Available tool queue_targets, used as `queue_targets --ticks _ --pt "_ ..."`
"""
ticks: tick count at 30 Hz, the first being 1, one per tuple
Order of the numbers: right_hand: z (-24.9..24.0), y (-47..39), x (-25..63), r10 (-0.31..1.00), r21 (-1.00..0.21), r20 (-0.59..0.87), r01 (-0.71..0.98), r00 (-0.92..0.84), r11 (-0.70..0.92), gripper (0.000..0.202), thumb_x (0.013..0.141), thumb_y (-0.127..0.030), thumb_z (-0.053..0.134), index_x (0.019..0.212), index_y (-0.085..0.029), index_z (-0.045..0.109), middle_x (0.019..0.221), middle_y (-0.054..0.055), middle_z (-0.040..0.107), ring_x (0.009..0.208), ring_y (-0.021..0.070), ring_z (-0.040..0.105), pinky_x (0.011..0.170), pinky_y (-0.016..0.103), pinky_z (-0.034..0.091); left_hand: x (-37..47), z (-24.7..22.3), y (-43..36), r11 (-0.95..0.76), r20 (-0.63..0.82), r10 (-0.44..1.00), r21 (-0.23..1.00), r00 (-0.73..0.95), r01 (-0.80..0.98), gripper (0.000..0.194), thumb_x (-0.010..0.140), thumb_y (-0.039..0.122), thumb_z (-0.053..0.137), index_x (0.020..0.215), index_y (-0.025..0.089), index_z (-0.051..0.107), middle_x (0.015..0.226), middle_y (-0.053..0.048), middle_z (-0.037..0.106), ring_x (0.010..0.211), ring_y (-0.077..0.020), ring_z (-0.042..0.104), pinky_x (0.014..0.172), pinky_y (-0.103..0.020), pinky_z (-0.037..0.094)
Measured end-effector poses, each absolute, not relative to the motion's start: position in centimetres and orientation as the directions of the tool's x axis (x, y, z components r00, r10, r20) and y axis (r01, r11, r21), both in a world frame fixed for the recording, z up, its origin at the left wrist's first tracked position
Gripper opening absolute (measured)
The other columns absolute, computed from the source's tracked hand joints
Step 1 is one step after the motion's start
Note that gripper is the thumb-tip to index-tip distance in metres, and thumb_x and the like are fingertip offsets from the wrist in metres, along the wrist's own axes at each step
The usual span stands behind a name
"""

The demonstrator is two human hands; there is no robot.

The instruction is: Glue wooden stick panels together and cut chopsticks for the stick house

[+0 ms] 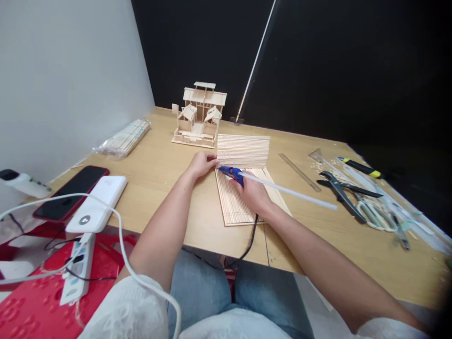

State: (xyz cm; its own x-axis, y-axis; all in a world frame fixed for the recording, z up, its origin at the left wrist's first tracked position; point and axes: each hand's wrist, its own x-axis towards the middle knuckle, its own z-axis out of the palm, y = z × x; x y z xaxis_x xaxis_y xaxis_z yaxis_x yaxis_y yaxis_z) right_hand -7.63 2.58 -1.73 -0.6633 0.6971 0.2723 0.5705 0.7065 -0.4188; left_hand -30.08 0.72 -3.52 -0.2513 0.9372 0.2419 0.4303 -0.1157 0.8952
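Observation:
My right hand (254,193) is wrapped round a blue hot glue gun (231,172), with a long white glue stick (293,190) poking out of its back. The nozzle points left, at the left end of the seam between two panels made of thin wooden sticks. One stick panel (243,150) stands upright along the back of the other panel (236,202), which lies flat on the table. With fingers closed at its lower left edge, my left hand (203,165) holds the upright panel. The glue gun's black cord (253,235) hangs over the table's front edge.
A small wooden model house (199,117) stands behind, near a bag of sticks (123,136). To the right lie a ruler (300,172), cutting pliers (341,195), scissors (376,214) and a utility knife (362,167). A phone (72,193) and white power bank (97,203) are at left.

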Motion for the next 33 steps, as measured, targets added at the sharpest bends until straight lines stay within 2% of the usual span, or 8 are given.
queue_targets --ticks 12,21,33 --pt "-1.26 2.48 -7.19 0.711 -0.408 0.26 0.593 -0.654 0.695 0.018 0.093 -0.032 0.057 0.102 -0.017 0.062 0.096 0.011 0.068 0.09 0.0267 0.063 0.079 0.037 0.048 -30.34 -3.87 0.95 -0.115 0.247 0.933 0.892 -0.261 0.437 0.018 0.075 0.025 0.066 0.083 0.012 0.075 0.083 -0.007 0.075 0.075 -0.018 0.064 0.075 -0.03 0.05" --pt "-1.77 2.79 -6.71 0.712 -0.418 0.317 0.582 -0.627 0.698 0.015 0.092 -0.033 0.057 0.098 -0.019 0.061 0.089 0.01 0.067 0.084 0.0263 0.064 0.076 0.038 0.049 -30.25 -3.45 0.7 -0.107 0.24 0.935 0.893 -0.262 0.436 0.017 0.074 0.024 0.067 0.082 0.011 0.075 0.082 -0.007 0.075 0.075 -0.0183 0.064 0.076 -0.031 0.05" --pt "-1.93 3.12 -7.12 0.676 -0.48 0.319 0.502 -0.665 0.72 0.02 0.092 -0.034 0.056 0.102 -0.018 0.064 0.097 0.011 0.07 0.09 0.0272 0.064 0.078 0.038 0.049 -30.15 -3.24 0.49 -0.095 0.236 0.932 0.891 -0.274 0.444 0.014 0.074 0.023 0.068 0.079 0.013 0.076 0.08 -0.006 0.075 0.075 -0.019 0.065 0.076 -0.031 0.051"
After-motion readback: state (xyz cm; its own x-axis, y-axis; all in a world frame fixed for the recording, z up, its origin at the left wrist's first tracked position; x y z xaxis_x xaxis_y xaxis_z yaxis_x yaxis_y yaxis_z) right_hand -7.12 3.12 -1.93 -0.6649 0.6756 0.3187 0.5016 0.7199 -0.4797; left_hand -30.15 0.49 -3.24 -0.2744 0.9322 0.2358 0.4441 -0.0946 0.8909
